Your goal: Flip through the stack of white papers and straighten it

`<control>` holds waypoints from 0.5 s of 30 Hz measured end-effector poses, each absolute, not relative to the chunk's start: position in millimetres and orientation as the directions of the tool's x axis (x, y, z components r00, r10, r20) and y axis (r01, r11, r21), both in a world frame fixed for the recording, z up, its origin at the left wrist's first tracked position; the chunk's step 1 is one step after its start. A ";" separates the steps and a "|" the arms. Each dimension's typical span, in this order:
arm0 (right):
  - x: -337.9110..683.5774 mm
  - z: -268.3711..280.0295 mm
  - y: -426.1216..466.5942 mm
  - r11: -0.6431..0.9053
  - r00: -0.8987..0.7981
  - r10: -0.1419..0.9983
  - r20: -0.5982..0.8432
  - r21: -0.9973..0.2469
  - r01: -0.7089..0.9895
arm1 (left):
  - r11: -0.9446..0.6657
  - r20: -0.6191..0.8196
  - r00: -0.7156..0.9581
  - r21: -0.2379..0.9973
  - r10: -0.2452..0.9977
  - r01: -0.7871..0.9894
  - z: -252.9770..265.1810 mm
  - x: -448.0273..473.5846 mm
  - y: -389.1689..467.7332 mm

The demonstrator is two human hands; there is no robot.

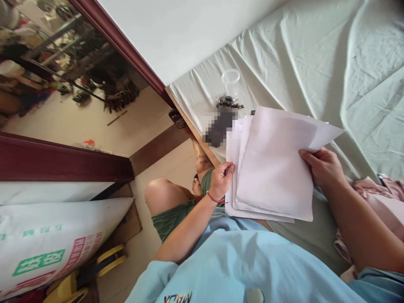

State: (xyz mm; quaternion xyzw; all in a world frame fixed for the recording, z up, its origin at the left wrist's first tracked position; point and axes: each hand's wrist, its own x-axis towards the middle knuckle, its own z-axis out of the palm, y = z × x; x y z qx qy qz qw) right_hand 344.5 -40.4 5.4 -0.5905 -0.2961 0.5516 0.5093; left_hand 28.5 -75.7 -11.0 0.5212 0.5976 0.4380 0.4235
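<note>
Papers (271,168) held in both hands over the edge of the bed, just above the person's lap.

Left hand (221,180) pinches the near left edge of the stack between thumb and fingers; right hand (322,166) closes on the right side, thumb across the top sheet, fingers hidden underneath. The sheets are fanned and uneven, the top one lifted clear of the rest. From where I stand, the loose lower sheets look liable to slide off toward the floor, since only the edges are gripped and the stack overhangs the pale green sheet (315,63). Just beyond the far corner sit a bunch of keys (227,102) and a clear plastic cup (230,79); a swing of the papers could knock the cup over.
</note>
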 end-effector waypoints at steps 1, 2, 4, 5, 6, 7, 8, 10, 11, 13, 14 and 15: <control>345.8 5.0 -40.3 -0.307 0.197 0.916 -0.351 -0.926 -0.220 | 0.080 -0.053 -0.111 0.962 0.992 0.259 -11.6 28.6 -75.3; 347.4 4.6 -40.3 -0.311 0.168 0.921 -0.352 -0.923 -0.227 | 0.089 -0.058 -0.123 0.960 0.991 0.265 -12.0 28.7 -74.9; 351.7 3.4 -40.6 -0.334 0.091 0.928 -0.361 -0.916 -0.223 | 0.105 -0.068 -0.139 0.954 0.988 0.282 -11.8 29.2 -74.5; 354.2 2.4 -41.0 -0.349 0.058 0.929 -0.367 -0.915 -0.202 | 0.113 -0.072 -0.146 0.949 0.987 0.295 -11.4 29.4 -74.5; 356.7 1.2 -41.3 -0.359 0.038 0.928 -0.370 -0.919 -0.165 | 0.123 -0.078 -0.152 0.943 0.985 0.308 -11.0 29.6 -74.5; 358.9 -0.2 -41.7 -0.364 0.034 0.928 -0.370 -0.924 -0.115 | 0.135 -0.088 -0.158 0.938 0.984 0.319 -10.4 29.8 -74.6; 360.8 -1.5 -42.1 -0.366 0.040 0.929 -0.368 -0.929 -0.060 | 0.149 -0.100 -0.163 0.934 0.982 0.325 -9.9 29.9 -74.7; 363.4 -3.8 -42.7 -0.358 0.078 0.932 -0.354 -0.933 0.039 | 0.168 -0.118 -0.165 0.928 0.979 0.333 -9.1 30.1 -74.9; 364.4 -4.6 -42.9 -0.354 0.102 0.933 -0.346 -0.932 0.081 | 0.169 -0.120 -0.160 0.926 0.980 0.338 -8.7 30.3 -75.0; 366.6 -5.2 -43.0 -0.346 0.146 0.935 -0.324 -0.924 0.164 | 0.152 -0.108 -0.140 0.922 0.984 0.356 -8.0 30.9 -75.0; 368.2 -5.2 -43.0 -0.342 0.159 0.936 -0.313 -0.917 0.208 | 0.139 -0.098 -0.127 0.919 0.987 0.369 -7.6 31.4 -74.9; 370.1 -5.0 -42.9 -0.336 0.167 0.939 -0.301 -0.907 0.254 | 0.127 -0.090 -0.113 0.915 0.989 0.382 -7.2 32.1 -74.8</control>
